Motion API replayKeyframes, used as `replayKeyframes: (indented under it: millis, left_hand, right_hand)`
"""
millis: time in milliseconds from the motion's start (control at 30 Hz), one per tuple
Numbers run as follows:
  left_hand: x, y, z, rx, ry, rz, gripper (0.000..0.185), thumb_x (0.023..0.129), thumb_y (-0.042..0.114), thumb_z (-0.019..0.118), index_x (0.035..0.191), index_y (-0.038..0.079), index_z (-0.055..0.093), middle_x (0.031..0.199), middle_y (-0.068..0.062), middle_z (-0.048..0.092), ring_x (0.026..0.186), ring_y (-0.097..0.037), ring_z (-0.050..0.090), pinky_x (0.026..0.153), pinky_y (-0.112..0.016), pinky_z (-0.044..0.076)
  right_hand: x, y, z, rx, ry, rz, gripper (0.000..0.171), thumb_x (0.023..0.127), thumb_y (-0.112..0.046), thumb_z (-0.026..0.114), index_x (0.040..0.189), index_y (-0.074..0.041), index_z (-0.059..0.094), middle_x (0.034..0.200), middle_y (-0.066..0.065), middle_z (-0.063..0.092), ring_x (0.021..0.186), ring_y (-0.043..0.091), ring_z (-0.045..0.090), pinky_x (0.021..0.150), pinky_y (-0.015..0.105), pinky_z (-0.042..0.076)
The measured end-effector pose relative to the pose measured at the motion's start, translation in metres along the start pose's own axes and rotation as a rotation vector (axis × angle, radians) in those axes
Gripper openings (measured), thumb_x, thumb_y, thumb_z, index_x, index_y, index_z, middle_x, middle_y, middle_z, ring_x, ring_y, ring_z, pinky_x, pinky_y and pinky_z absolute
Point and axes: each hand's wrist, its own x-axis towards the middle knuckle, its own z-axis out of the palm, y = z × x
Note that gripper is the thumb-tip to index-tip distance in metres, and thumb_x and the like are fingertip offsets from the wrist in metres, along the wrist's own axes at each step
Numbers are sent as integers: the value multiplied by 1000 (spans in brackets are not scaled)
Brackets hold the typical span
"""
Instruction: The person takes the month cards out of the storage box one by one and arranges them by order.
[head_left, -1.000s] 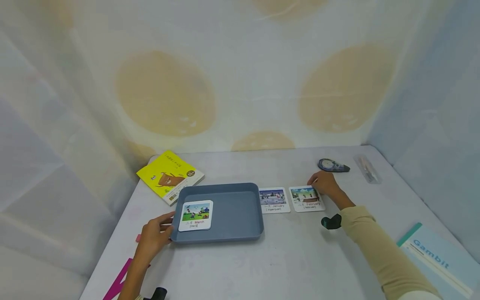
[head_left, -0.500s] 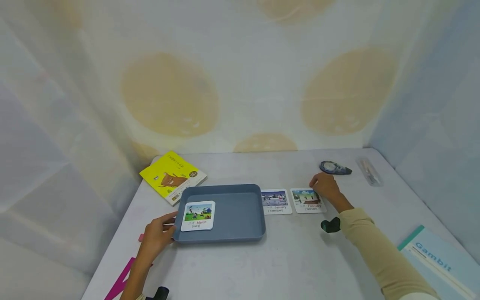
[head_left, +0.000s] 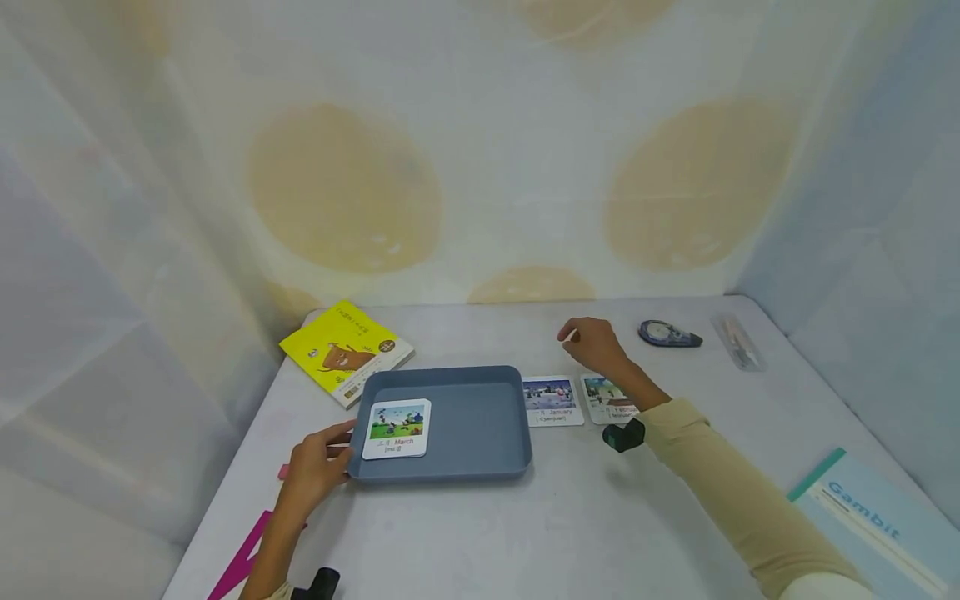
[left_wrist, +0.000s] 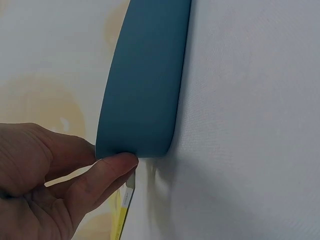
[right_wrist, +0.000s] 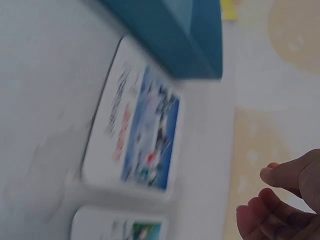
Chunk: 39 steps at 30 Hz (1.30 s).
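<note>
My left hand [head_left: 315, 468] grips the left end of a blue-grey tray [head_left: 480, 433]. In the left wrist view the thumb [left_wrist: 112, 172] presses the outside of the tray wall and the fingers reach behind it. A March picture card [head_left: 396, 429] lies inside the tray at its left. Right of the tray, a January card [head_left: 551, 402] and a February card [head_left: 606, 402] lie side by side on the table. My right hand [head_left: 596, 343] hovers behind these two, fingers loosely bent with a gap to the thumb, holding nothing. My right forearm covers part of the February card.
A yellow book [head_left: 345, 350] lies behind the tray's left corner. Back right are a correction tape [head_left: 669, 333] and a clear packet [head_left: 738, 342]. A Gambit notebook [head_left: 873, 517] lies front right. A magenta ruler-like piece [head_left: 242, 567] is by my left forearm.
My right hand has left the February card, lifting and moving left toward the space behind the January card. The left hand stays at the tray, and the cards keep their places.
</note>
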Motion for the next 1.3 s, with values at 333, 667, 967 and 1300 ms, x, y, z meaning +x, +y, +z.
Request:
replayKeyframes:
  millis: [333, 667, 967, 1300]
  left_hand:
    - [-1, -6, 1, -14, 2, -13, 49, 89, 3, 60, 137, 5, 49, 121, -22, 58, 102, -34, 61, 63, -30, 58]
    - [-3, -1, -1, -32, 11, 0, 47, 90, 4, 58, 137, 4, 49, 121, -23, 58, 103, -35, 61, 64, -30, 58]
    - [-1, -1, -5, -31, 0, 9, 49, 91, 6, 59, 138, 5, 48, 122, -22, 58, 104, -34, 60, 64, -31, 58]
    - [-4, 0, -3, -51, 0, 9, 48, 90, 4, 59, 137, 5, 49, 122, -22, 58, 103, -33, 61, 65, -31, 58]
  right_hand:
    - [12, -65, 31, 145, -81, -119, 17, 89, -11, 63, 104, -4, 67, 89, 10, 63, 62, 17, 59, 54, 27, 54]
    - [19, -128, 84, 136, -155, -188, 14, 84, -7, 68, 98, -6, 70, 82, 5, 62, 71, 16, 56, 61, 25, 48]
    - [21, -157, 135, 145, -338, -104, 29, 80, -12, 75, 107, -2, 69, 99, 8, 68, 82, 17, 63, 62, 24, 54]
    - [13, -169, 160, 11, -341, -138, 35, 73, -14, 82, 103, 1, 70, 102, 9, 69, 91, 19, 63, 73, 28, 53]
